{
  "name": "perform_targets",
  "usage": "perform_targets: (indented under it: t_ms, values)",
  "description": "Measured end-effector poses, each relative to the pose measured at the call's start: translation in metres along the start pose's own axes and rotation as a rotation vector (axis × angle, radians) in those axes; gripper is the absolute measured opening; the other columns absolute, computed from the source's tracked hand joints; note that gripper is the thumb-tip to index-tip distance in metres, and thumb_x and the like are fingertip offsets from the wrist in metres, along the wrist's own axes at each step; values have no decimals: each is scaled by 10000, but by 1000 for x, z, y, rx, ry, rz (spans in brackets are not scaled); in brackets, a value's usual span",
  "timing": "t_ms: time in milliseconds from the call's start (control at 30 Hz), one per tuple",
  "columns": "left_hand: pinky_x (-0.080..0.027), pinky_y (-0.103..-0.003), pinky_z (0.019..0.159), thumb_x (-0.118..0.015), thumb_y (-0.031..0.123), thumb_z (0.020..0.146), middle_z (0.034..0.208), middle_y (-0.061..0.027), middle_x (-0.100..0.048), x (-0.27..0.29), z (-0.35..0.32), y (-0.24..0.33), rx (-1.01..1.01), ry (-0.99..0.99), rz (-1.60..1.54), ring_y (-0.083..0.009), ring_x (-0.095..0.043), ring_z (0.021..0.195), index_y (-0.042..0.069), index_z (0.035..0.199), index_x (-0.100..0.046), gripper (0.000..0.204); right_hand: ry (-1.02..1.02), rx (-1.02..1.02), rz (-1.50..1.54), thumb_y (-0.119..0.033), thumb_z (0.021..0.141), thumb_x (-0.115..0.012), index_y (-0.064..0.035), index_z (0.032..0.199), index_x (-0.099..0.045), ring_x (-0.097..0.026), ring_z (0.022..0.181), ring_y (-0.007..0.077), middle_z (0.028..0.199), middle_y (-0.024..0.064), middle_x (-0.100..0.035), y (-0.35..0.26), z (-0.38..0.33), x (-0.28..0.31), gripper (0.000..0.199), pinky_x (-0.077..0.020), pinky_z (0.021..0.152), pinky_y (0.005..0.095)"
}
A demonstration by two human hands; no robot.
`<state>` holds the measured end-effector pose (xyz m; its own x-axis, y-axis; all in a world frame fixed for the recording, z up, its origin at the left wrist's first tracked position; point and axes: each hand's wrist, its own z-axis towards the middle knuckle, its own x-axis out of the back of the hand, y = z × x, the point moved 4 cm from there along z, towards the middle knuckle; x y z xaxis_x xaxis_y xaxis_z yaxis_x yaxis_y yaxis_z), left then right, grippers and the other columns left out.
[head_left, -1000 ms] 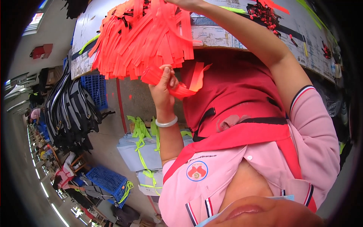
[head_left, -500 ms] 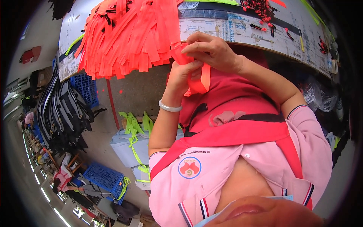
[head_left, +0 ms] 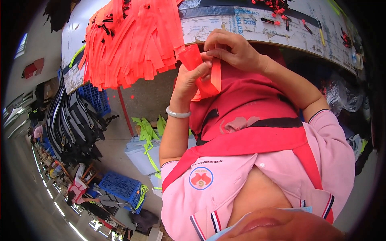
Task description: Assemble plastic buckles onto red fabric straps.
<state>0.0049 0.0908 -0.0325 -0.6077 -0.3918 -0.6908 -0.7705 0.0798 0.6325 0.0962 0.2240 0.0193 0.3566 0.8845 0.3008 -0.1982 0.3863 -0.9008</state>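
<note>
Just off the table's front edge, my left hand (head_left: 189,82), with a pale bracelet on its wrist, is closed around a bright orange-red fabric strap (head_left: 190,56). The strap's upper part stands above my thumb, and a folded length hangs below the fingers against the red apron (head_left: 241,94). Beside it, my right hand (head_left: 231,50) has its fingers closed in a pinch on the same strap near a narrow upright length; the fingertips are partly hidden. A large pile of orange-red straps (head_left: 132,52) lies to the left, its ends hanging over the table edge.
Small black-and-red pieces (head_left: 277,12) lie scattered on the worn table (head_left: 213,28), along with a yellow pen-like stick (head_left: 322,36). On the left hang black and grey strips (head_left: 72,124). Blue crates (head_left: 120,186) stand on the floor, and another person (head_left: 76,190) sits farther off.
My right hand has moved slightly up and away from my left hand, drawing them apart. The strap's upper part now stands out above my left thumb. The whole view has shifted a little.
</note>
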Motion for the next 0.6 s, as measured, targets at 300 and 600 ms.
perform_targets:
  t_ms: [300,600]
  values:
    - [-413,-248,565,-698,215,863,772,3,-552,-2,1,-6,-45,-15,-28,-97,-520,645,35,1023,-581,267,-152,9,-109,-68,872,-606,-28,960,-615,-619,820,245,937,101,-609,3,-1,-6,97,-500,730,322]
    - [-438,-210,593,-633,154,921,853,7,-619,0,0,-2,-341,269,290,-67,-548,687,24,1022,-636,164,-14,-460,299,-156,952,-577,-5,1009,-614,-532,647,46,759,-13,-570,16,-14,-15,166,-454,584,190]
